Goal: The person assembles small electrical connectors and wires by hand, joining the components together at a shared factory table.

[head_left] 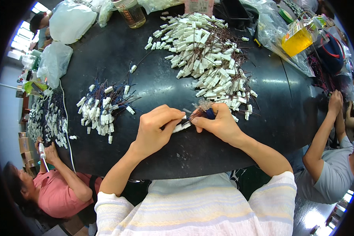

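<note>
Both my hands meet over the near part of the dark table [157,161]. In a pinch of thumb and forefinger, my left hand [153,125] holds the end of a small white connector, mostly hidden by the fingertips. My right hand [223,125] is closed around a bundle of thin dark wires [200,114] with clear tips that stick up above its fingers. More white connectors [181,128] show just below, between the two hands; whether they are held or lie on the table I cannot tell.
A large heap of white connectors with brown wires [200,43] lies beyond my hands. To the left is a smaller pile with blue wires [102,108]. A drink cup [130,15] and a bottle of yellow liquid [297,39] stand at the back. Co-workers sit on both sides.
</note>
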Available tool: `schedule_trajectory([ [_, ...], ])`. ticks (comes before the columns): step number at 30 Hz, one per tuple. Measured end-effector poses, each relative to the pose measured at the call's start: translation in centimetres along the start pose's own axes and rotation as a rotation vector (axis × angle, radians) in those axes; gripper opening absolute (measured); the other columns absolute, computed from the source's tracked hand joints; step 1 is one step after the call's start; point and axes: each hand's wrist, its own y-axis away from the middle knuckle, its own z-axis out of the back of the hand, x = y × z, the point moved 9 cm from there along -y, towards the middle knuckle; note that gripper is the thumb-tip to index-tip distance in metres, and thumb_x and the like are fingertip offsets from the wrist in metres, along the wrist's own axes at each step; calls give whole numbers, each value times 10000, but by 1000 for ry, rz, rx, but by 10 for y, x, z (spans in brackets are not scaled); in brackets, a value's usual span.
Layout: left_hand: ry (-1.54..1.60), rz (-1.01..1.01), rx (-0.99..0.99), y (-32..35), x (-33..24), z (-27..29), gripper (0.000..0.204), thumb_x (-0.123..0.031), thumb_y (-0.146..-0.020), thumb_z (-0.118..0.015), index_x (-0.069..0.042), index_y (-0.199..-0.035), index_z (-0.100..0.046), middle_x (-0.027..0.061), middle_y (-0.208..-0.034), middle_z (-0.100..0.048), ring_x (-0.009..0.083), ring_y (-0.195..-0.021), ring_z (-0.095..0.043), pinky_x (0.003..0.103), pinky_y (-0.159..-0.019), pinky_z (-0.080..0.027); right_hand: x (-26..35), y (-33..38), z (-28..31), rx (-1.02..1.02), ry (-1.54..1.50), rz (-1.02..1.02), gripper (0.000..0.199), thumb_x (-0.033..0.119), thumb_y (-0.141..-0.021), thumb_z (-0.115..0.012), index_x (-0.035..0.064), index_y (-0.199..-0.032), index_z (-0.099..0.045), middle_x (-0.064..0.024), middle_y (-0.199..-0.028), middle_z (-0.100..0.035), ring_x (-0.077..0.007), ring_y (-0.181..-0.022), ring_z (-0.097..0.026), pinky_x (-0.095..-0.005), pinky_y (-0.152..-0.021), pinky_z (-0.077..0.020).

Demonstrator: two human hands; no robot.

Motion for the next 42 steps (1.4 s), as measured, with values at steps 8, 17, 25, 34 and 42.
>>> schedule_trajectory([
  [8, -283, 152, 148, -69, 58, 33, 165, -16, -741, -587, 16, -895, -635, 130, -845, -650, 205, -756, -629, 303, -649, -476, -7, 4, 7, -24, 7, -4, 86, 78, -748, -629, -4, -759, -604, -17, -611, -567, -55, -550, -508, -203, -509, -392],
  [17, -679, 300, -64, -124, 150, 63, 98, -111, -726, -600, -47, -798, -583, 152, -790, -607, 335, -796, -580, 420, -690, -442, -13, 2, -6, 73, -133, -32, 82, 61, -809, -511, -3, -846, -546, -13, -554, -526, -72, -521, -485, -216, -530, -370],
  [25, -414, 258, -208, -49, 59, 59, 85, -58, -777, -629, -5, -837, -601, 52, -670, -598, 62, -634, -550, 215, -564, -415, -11, 2, 2, 95, -122, -81, 49, 64, -806, -550, 33, -833, -525, -25, -578, -576, -55, -513, -476, -213, -504, -349],
  [34, 530, 556, -81, 24, 47, 4, 142, 8, -816, -594, 43, -953, -604, 71, -881, -628, 99, -806, -602, 190, -691, -473, -7, 3, -9, 122, -183, -79, 112, 97, -804, -591, 17, -866, -544, -72, -641, -599, -21, -461, -342, -191, -406, -238],
  [42, 508, 505, -45, 23, 42, 2, 152, 41, -806, -590, 56, -957, -606, 72, -862, -629, 98, -787, -592, 190, -677, -462, -2, 3, -8, 62, -57, -69, 60, 74, -763, -587, 19, -753, -609, -13, -609, -596, -61, -615, -510, -219, -612, -385],
])
